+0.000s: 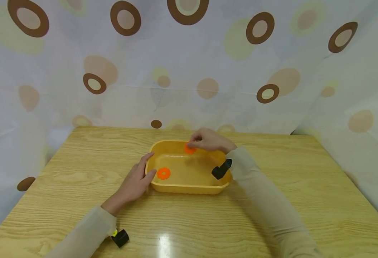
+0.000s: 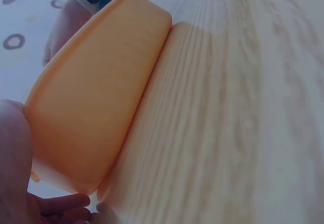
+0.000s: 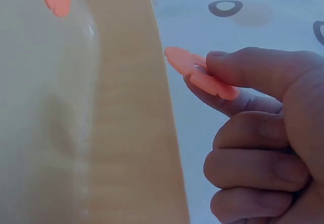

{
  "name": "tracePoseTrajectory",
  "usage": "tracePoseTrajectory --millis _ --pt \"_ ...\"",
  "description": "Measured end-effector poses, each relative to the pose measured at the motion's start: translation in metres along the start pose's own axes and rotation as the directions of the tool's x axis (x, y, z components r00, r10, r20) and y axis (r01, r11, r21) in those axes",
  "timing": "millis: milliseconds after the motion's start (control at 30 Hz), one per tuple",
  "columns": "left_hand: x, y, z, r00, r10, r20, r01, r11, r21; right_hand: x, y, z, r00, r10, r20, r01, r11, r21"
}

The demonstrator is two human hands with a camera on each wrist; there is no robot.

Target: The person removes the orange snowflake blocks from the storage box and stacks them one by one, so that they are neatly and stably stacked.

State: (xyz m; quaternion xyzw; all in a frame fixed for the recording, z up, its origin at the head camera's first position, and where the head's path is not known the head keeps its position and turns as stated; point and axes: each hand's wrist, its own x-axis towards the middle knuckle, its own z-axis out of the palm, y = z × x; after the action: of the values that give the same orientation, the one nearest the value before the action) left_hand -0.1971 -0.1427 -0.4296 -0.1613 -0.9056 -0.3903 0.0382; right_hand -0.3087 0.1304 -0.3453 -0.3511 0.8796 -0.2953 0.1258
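Observation:
A yellow plastic basin [image 1: 189,190] stands on the wooden table. My left hand [image 1: 132,184] holds its left end, with the thumb at the rim and the fingers along the outside. Over the back rim, my right hand [image 1: 209,139] pinches an orange flower-shaped piece [image 3: 178,60] between thumb and index finger; its other fingers are curled in. A second orange flower-shaped piece [image 1: 167,174] with a small centre hole lies flat on the basin floor, near the left thumb.
The wood-grain table [image 1: 292,179] extends on all sides of the basin. A white cloth with brown and beige ovals [image 1: 189,53] hangs behind and at both sides. Black wrist cameras sit on the left wrist [image 1: 120,238] and right wrist [image 1: 221,170].

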Motion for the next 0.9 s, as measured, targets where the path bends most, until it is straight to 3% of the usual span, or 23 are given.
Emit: tracePoseTrajectory --millis 133,300,533,800,900 --pt "0.002 -0.001 0.001 1.0 0.009 -0.005 -0.009 1.0 0.001 -0.006 0.0 -0.006 0.999 0.038 -0.009 -0.038 0.999 -0.022" --pt "0.002 -0.001 0.002 1.0 0.006 -0.004 -0.006 1.0 -0.017 -0.015 -0.001 -0.012 1.0 0.017 0.003 -0.017 0.999 -0.037" --pt "0.001 -0.001 0.002 1.0 -0.002 0.0 0.002 1.0 -0.022 -0.029 0.008 -0.016 0.998 0.046 0.036 -0.047 0.998 0.041" --pt "0.001 0.0 0.0 1.0 0.006 -0.009 -0.006 1.0 -0.013 -0.05 0.025 -0.024 0.996 0.069 -0.048 -0.068 0.997 0.032" --pt "0.0 -0.001 0.0 1.0 -0.008 -0.007 0.008 1.0 -0.021 -0.06 0.03 -0.027 0.993 0.088 -0.083 -0.082 0.994 0.073"
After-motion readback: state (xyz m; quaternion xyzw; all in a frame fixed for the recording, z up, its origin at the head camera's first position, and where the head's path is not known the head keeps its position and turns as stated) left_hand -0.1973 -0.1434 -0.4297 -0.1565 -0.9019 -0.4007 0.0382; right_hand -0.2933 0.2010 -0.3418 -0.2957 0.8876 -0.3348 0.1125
